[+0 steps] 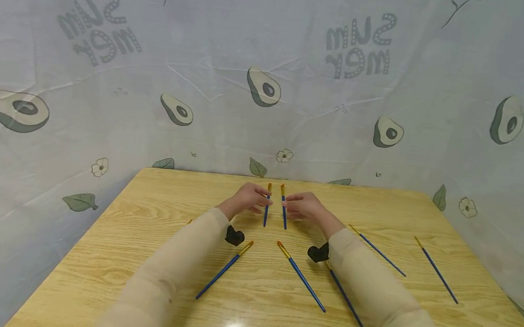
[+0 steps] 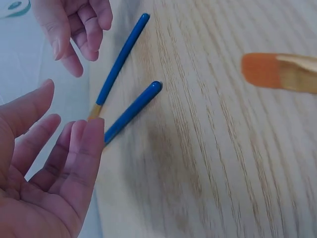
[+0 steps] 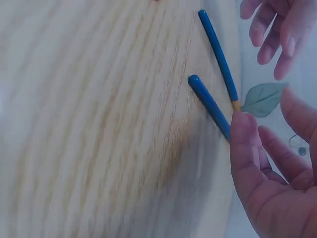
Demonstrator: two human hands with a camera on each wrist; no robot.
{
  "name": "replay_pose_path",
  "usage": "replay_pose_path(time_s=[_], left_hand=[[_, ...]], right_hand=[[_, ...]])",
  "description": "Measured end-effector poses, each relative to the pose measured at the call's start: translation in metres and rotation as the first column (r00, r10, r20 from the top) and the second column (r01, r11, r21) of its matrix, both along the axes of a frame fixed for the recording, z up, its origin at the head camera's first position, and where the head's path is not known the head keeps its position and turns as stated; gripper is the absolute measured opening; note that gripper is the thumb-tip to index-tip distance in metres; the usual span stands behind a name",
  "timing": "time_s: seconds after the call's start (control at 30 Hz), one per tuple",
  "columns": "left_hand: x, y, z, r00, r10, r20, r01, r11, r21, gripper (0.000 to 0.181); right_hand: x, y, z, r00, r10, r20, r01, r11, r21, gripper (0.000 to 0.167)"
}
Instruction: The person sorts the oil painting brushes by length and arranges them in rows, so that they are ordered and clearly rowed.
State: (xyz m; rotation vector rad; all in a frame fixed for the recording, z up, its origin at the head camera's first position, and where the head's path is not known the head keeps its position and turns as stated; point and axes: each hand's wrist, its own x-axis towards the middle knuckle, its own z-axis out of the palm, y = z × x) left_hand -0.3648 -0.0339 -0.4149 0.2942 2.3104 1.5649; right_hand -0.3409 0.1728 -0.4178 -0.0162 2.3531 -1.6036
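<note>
Two paintbrushes with blue handles lie close together near the table's back edge, the left one [image 1: 265,217] and the right one [image 1: 284,218]. Just left of them is my left hand [image 1: 249,198], its fingers loosely bent and nothing held. On the other side my right hand [image 1: 305,206] mirrors it, also holding nothing. In the left wrist view my left fingers [image 2: 86,158] overlap the nearer blue handle [image 2: 133,111]; contact cannot be made out. In the right wrist view the right fingertips [image 3: 245,129] hide part of a blue handle [image 3: 210,104].
Nearer on the wooden table [image 1: 251,315] lie more paintbrushes: one front left [image 1: 224,271], one front centre [image 1: 302,276], one beside the right sleeve [image 1: 348,304], and two farther right [image 1: 379,250] [image 1: 437,271]. A brush tip [image 1: 189,222] peeks out beside the left sleeve. A printed curtain [image 1: 224,44] hangs behind.
</note>
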Motion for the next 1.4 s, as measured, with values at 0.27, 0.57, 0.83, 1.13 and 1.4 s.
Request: replay_pose_path(time_s=[0.27, 0.57, 0.83, 1.13, 1.4], left_hand=[[0.016, -0.017, 0.011, 0.993, -0.112, -0.036, 0.112, 0.994, 0.01, 0.044], [0.036, -0.042, 0.014, 0.989, -0.142, -0.045, 0.142, 0.99, 0.0, 0.043], [0.055, -0.062, 0.009, 0.971, -0.238, -0.021, 0.239, 0.97, 0.05, 0.046], [0.087, -0.078, -0.001, 0.96, -0.281, 0.007, 0.28, 0.957, 0.076, 0.046], [0.112, -0.088, 0.001, 0.969, -0.24, 0.053, 0.237, 0.97, 0.051, 0.042]], right_hand=[[0.021, 0.005, 0.013, 0.999, 0.036, 0.003, -0.036, 0.999, -0.018, 0.048], [0.049, 0.014, 0.017, 0.99, 0.088, -0.108, -0.092, 0.995, -0.033, 0.05], [0.07, 0.02, 0.016, 0.989, 0.054, -0.134, -0.061, 0.997, -0.048, 0.045], [0.094, 0.025, 0.012, 0.983, 0.048, -0.175, -0.057, 0.997, -0.043, 0.043], [0.113, 0.028, 0.005, 0.986, 0.096, -0.134, -0.105, 0.993, -0.06, 0.044]])
